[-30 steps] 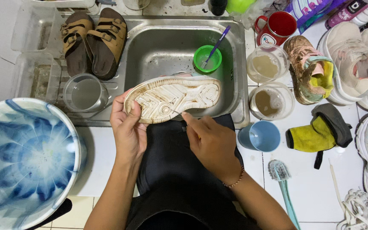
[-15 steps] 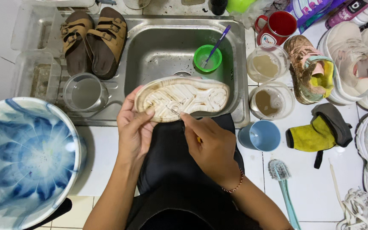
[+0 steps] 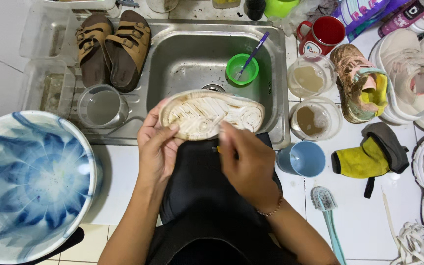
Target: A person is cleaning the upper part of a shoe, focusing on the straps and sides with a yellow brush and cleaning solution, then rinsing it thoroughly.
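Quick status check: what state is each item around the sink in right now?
Shoe: sole up, dirty, over the sink.
Left hand: gripping the shoe's heel end.
Right hand: scrubbing the sole; tool mostly hidden.
Green cup: upright in sink, purple brush inside.
Two clear tubs: hold murky water.
Blue cup: upright.
Sandals: beside sink.

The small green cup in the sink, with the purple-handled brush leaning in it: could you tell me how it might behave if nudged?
The green cup looks like light plastic, so it would probably slide easily on the wet steel sink. The purple-handled brush leans well past its rim, so it may tip.
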